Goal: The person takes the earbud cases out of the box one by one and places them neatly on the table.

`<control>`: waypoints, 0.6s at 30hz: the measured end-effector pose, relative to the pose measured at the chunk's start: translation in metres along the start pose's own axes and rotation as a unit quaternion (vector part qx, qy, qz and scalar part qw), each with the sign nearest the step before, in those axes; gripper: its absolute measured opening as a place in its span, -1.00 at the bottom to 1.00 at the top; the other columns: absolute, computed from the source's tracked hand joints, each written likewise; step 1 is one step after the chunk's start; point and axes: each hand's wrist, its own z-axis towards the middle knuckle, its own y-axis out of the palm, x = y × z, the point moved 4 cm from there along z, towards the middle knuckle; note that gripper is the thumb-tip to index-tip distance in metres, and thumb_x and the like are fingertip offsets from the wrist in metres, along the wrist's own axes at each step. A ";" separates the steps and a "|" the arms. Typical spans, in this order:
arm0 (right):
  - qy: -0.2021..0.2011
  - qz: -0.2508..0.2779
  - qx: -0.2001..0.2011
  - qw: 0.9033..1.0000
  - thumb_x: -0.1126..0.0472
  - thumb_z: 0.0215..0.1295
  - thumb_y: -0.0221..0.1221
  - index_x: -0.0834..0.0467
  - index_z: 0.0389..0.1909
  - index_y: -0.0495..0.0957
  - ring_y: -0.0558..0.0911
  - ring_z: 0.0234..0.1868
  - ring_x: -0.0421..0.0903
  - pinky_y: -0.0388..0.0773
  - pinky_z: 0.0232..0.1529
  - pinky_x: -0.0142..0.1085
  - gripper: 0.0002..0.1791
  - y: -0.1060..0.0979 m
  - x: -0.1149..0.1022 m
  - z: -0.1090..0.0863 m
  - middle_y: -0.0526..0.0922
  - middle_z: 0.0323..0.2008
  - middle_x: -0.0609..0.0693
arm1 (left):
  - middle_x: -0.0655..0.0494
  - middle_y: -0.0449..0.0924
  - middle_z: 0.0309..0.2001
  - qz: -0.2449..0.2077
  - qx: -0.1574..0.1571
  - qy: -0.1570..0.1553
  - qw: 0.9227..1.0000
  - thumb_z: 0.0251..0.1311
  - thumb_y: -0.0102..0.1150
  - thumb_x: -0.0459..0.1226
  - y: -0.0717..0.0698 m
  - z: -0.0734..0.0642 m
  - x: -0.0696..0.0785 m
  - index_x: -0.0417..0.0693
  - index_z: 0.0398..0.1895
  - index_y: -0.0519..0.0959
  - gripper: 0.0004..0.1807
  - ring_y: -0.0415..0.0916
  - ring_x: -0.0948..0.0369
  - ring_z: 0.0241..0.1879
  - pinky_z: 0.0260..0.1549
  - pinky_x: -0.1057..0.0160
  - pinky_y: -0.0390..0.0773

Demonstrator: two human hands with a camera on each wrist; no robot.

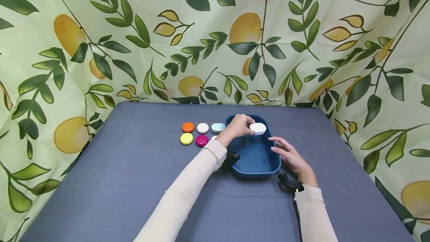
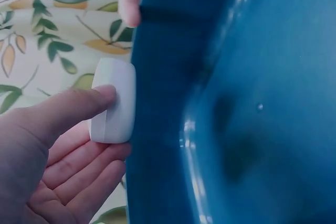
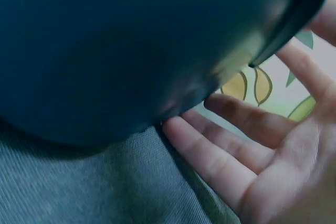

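My left hand (image 1: 239,126) pinches a white oval bar of soap (image 1: 257,128) over the far part of a deep blue basin (image 1: 253,156). In the left wrist view the thumb lies on one face of the soap (image 2: 118,114) and the fingers are behind it. My right hand (image 1: 291,157) is at the basin's right side, its fingers spread and slightly bent. From the right wrist, the fingertips (image 3: 176,129) come right up to the basin's outer wall (image 3: 115,56). Nothing is held in that hand.
Left of the basin, small rounded pieces form two rows: orange (image 1: 188,127), white (image 1: 203,128) and pale blue (image 1: 217,127) behind, yellow (image 1: 186,138) and magenta (image 1: 202,140) in front. The left forearm partly hides another white piece (image 1: 214,137). A leaf-patterned cloth (image 1: 208,47) hangs behind the grey table (image 1: 134,182).
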 end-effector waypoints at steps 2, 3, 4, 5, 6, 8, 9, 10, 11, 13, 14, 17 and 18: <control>0.008 -0.009 0.014 1.000 0.14 0.42 0.04 0.10 0.27 0.28 0.27 0.33 0.24 0.50 0.00 -0.46 -0.56 0.000 -0.001 0.000 0.07 0.46 0.34 | 0.01 0.76 -0.11 -0.005 -0.001 0.013 1.000 0.07 0.39 -0.22 -0.003 -0.003 0.001 -0.13 -0.02 0.66 -0.62 0.66 0.21 -0.16 -0.20 0.45 0.56; 0.010 -0.014 0.019 1.000 0.14 0.42 0.04 0.12 0.25 0.28 0.29 0.31 0.25 0.50 0.00 -0.43 -0.58 -0.001 -0.002 0.000 0.07 0.45 0.35 | 0.00 0.76 -0.12 -0.007 -0.001 0.020 1.000 0.07 0.39 -0.22 -0.004 -0.006 0.002 -0.14 -0.02 0.66 -0.62 0.67 0.20 -0.14 -0.18 0.44 0.58; 0.012 -0.023 0.025 0.999 0.14 0.42 0.04 0.14 0.23 0.28 0.31 0.29 0.26 0.49 0.00 -0.40 -0.59 -0.001 -0.003 0.000 0.08 0.44 0.36 | -0.01 0.76 -0.12 -0.010 0.000 0.028 1.000 0.06 0.40 -0.23 -0.006 -0.008 0.002 -0.15 -0.02 0.66 -0.61 0.68 0.19 -0.12 -0.15 0.42 0.60; 0.013 -0.032 0.030 0.999 0.13 0.42 0.04 0.16 0.21 0.28 0.31 0.29 0.28 0.48 0.00 -0.37 -0.59 -0.001 -0.004 0.000 0.08 0.44 0.37 | -0.02 0.76 -0.11 -0.015 0.000 0.033 0.999 0.05 0.40 -0.23 -0.008 -0.011 0.002 -0.16 -0.01 0.65 -0.60 0.69 0.18 -0.11 -0.13 0.41 0.62; 0.012 -0.039 0.035 0.999 0.13 0.42 0.04 0.19 0.20 0.27 0.31 0.28 0.29 0.47 0.00 -0.34 -0.59 -0.001 -0.006 0.000 0.09 0.43 0.38 | -0.03 0.75 -0.11 -0.021 0.001 0.039 0.999 0.05 0.41 -0.24 -0.010 -0.014 0.002 -0.17 -0.01 0.65 -0.60 0.70 0.17 -0.10 -0.11 0.40 0.63; 0.008 -0.052 0.041 0.998 0.14 0.42 0.03 0.25 0.19 0.24 0.31 0.28 0.31 0.45 -0.01 -0.30 -0.57 -0.001 -0.009 0.000 0.10 0.43 0.40 | -0.05 0.75 -0.10 -0.038 0.001 0.043 0.998 0.04 0.41 -0.26 -0.012 -0.020 -0.001 -0.19 -0.01 0.64 -0.59 0.70 0.15 -0.08 -0.07 0.36 0.64; 0.005 -0.057 0.043 0.997 0.15 0.43 0.03 0.27 0.19 0.23 0.32 0.27 0.32 0.44 -0.01 -0.30 -0.56 -0.001 -0.011 0.000 0.11 0.42 0.41 | -0.06 0.75 -0.10 -0.048 0.001 0.043 0.998 0.04 0.41 -0.27 -0.013 -0.024 -0.003 -0.19 0.00 0.64 -0.58 0.71 0.15 -0.07 -0.06 0.35 0.65; 0.003 -0.064 0.046 0.997 0.15 0.43 0.03 0.29 0.19 0.22 0.32 0.27 0.31 0.44 -0.03 -0.31 -0.56 -0.001 -0.012 0.000 0.12 0.42 0.41 | -0.07 0.74 -0.09 -0.057 0.001 0.042 0.997 0.04 0.41 -0.27 -0.014 -0.028 -0.005 -0.20 0.00 0.64 -0.58 0.71 0.14 -0.07 -0.04 0.35 0.65; 0.001 -0.065 0.047 0.997 0.17 0.42 0.03 0.31 0.19 0.22 0.32 0.26 0.30 0.43 -0.05 -0.32 -0.56 -0.001 -0.013 0.001 0.13 0.41 0.41 | -0.07 0.74 -0.07 -0.067 0.003 0.041 0.997 0.04 0.40 -0.27 -0.015 -0.032 -0.008 -0.20 0.01 0.63 -0.57 0.71 0.14 -0.06 -0.04 0.34 0.66; 0.001 -0.069 0.050 0.996 0.18 0.42 0.03 0.31 0.18 0.22 0.33 0.24 0.27 0.40 -0.12 -0.37 -0.57 0.000 -0.014 0.001 0.16 0.40 0.39 | -0.09 0.73 -0.06 -0.087 0.008 0.036 0.996 0.04 0.40 -0.29 -0.017 -0.040 -0.015 -0.21 0.02 0.62 -0.57 0.70 0.12 -0.06 -0.02 0.31 0.67; 0.001 -0.072 0.051 0.996 0.19 0.42 0.03 0.31 0.17 0.23 0.33 0.23 0.25 0.38 -0.15 -0.39 -0.58 0.000 -0.015 0.001 0.17 0.40 0.38 | -0.10 0.72 -0.06 -0.097 0.010 0.035 0.995 0.04 0.40 -0.29 -0.018 -0.044 -0.018 -0.22 0.02 0.62 -0.57 0.70 0.11 -0.06 -0.02 0.29 0.67; -0.001 -0.077 0.063 0.995 0.25 0.43 -0.01 0.33 0.17 0.25 0.32 0.25 0.24 0.41 -0.08 -0.28 -0.62 0.001 -0.016 0.001 0.21 0.38 0.38 | -0.13 0.71 -0.07 -0.119 0.026 0.033 0.992 0.04 0.40 -0.30 -0.023 -0.057 -0.027 -0.23 0.01 0.62 -0.58 0.69 0.08 -0.08 -0.01 0.23 0.68; 0.000 -0.079 0.071 0.994 0.27 0.43 -0.04 0.33 0.17 0.26 0.32 0.27 0.25 0.45 -0.01 -0.21 -0.63 0.001 -0.017 0.001 0.22 0.37 0.39 | -0.15 0.71 -0.08 -0.123 0.031 0.034 0.991 0.03 0.40 -0.31 -0.026 -0.061 -0.029 -0.24 0.00 0.62 -0.58 0.69 0.06 -0.08 -0.01 0.21 0.68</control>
